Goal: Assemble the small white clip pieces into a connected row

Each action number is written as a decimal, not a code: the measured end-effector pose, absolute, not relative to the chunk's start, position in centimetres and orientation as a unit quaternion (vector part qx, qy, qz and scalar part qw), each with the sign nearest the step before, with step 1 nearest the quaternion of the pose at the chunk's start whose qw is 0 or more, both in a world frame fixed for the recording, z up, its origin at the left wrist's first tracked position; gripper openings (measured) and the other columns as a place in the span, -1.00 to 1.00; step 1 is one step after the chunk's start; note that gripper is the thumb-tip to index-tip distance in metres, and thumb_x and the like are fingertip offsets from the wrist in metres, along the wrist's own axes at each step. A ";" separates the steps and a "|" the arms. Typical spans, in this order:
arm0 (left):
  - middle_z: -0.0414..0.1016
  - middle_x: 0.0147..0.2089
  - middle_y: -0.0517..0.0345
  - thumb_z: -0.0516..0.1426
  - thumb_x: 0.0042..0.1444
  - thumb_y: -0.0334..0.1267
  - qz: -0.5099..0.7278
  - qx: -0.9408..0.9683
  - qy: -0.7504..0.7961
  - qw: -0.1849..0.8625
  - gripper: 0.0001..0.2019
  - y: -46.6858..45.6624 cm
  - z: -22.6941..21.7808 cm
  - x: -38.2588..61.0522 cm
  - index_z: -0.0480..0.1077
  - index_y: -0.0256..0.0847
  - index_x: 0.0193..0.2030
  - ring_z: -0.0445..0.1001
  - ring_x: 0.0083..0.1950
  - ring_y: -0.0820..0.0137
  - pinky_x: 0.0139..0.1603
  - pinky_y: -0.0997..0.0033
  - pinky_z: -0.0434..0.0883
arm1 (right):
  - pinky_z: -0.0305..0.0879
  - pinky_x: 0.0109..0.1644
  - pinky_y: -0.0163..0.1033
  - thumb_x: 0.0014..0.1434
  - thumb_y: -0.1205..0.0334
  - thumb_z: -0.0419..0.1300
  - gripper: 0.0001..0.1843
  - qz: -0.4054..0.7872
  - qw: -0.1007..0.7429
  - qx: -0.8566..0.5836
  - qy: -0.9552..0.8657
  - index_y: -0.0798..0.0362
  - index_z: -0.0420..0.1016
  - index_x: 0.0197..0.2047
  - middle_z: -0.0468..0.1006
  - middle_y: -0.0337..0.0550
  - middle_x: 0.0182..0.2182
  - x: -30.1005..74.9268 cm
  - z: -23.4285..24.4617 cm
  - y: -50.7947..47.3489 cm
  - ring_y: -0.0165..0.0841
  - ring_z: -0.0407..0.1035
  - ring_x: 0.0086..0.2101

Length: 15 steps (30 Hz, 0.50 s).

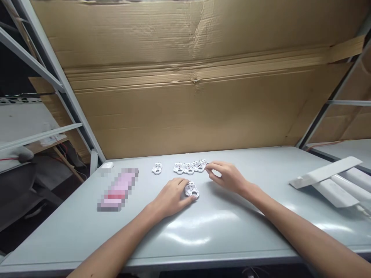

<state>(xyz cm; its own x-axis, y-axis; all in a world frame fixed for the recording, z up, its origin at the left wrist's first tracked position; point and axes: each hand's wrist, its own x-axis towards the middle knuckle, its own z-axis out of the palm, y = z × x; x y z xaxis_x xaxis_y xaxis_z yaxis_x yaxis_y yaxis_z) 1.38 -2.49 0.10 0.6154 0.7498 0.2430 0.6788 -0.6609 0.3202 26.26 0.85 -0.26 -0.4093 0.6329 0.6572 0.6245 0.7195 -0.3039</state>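
Observation:
A small white plastic part (pixel 191 190) with a large round hole lies on the table, gripped at its left side and lower edge by the fingers and thumb of my left hand (pixel 173 195). Farther back, several similar white parts (pixel 188 168) form a row, those at the right end overlapping. My right hand (pixel 226 175) is at that end, thumb and forefinger drawn together in a pinch against the last part. What lies between those fingertips is too small to make out. One more white part (pixel 157 168) sits apart, left of the row.
A blurred pink item (pixel 118 191) lies on the left of the grey table (pixel 232 239), with a small white object (pixel 107 165) behind it. Long white pieces (pixel 330 179) are piled at the right. Cardboard (pixel 185 116) walls the back, between metal frame posts (pixel 62 77).

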 end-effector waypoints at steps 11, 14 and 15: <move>0.47 0.05 -0.03 0.09 0.27 -0.01 0.175 0.897 0.397 0.085 -0.68 -2.5 0.0 1.4 0.35 -0.17 0.03 0.43 0.06 0.13 0.05 0.17 0.37 | 0.48 -0.02 -0.16 0.21 0.14 0.23 -0.84 0.586 0.515 -0.415 -0.469 0.05 0.53 -0.26 0.62 -0.04 -0.19 23.9 -0.4 0.9 -0.24 0.54 -0.16; 0.47 0.04 -0.03 0.09 0.28 -0.01 0.172 0.898 0.397 0.083 -0.68 -2.6 0.1 1.4 0.34 -0.16 0.03 0.43 0.06 0.13 0.04 0.18 0.37 | 0.47 0.03 -0.27 0.24 0.33 0.16 -0.89 0.661 0.504 -0.419 -0.364 0.10 0.53 -0.23 0.63 0.00 -0.16 24.0 0.3 0.8 -0.32 0.55 -0.15; 0.47 0.04 -0.03 0.08 0.28 -0.01 0.171 0.898 0.397 0.083 -0.68 -2.6 0.1 1.4 0.34 -0.16 0.04 0.43 0.06 0.13 0.04 0.18 0.37 | 0.48 0.04 -0.29 0.25 0.37 0.13 -0.86 0.676 0.501 -0.420 -0.340 0.12 0.52 -0.21 0.63 0.02 -0.15 24.1 0.6 0.8 -0.33 0.55 -0.15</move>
<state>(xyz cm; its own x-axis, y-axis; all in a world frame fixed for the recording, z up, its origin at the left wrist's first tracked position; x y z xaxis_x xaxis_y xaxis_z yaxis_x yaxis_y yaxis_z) 1.40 -2.58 0.10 0.6260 0.7416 0.2414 0.6844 -0.6708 0.2857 24.13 0.76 0.61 -0.1454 0.9625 -0.2289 -0.3914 -0.2684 -0.8802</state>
